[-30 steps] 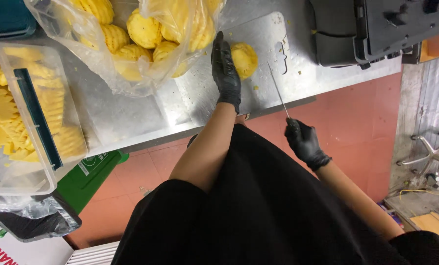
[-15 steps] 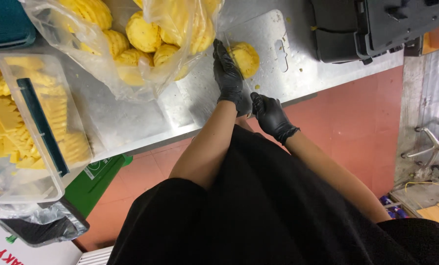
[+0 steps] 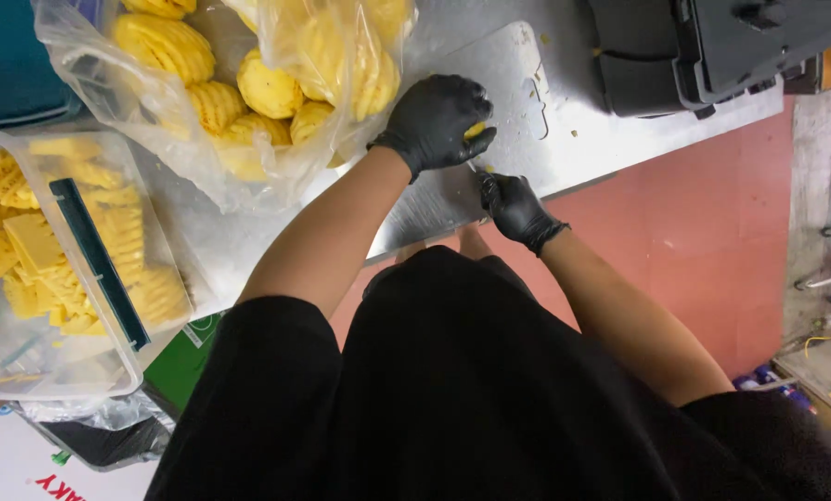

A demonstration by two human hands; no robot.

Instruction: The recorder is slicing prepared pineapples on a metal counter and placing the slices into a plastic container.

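So it's a stainless steel table (image 3: 248, 232), pretty scuffed, running along above a reddish tiled floor (image 3: 675, 213). A pale cutting board (image 3: 508, 74) lies flat on it near the front edge, with little yellow scraps scattered on and around it. Just left of the board a big clear plastic bag (image 3: 211, 102) full of peeled pineapples slumps on the metal. Further left, a clear plastic tub (image 3: 72, 269) of cut pineapple pieces sticks out over the table's edge. On the right end a dark grey case (image 3: 703, 46) sits next to the board.
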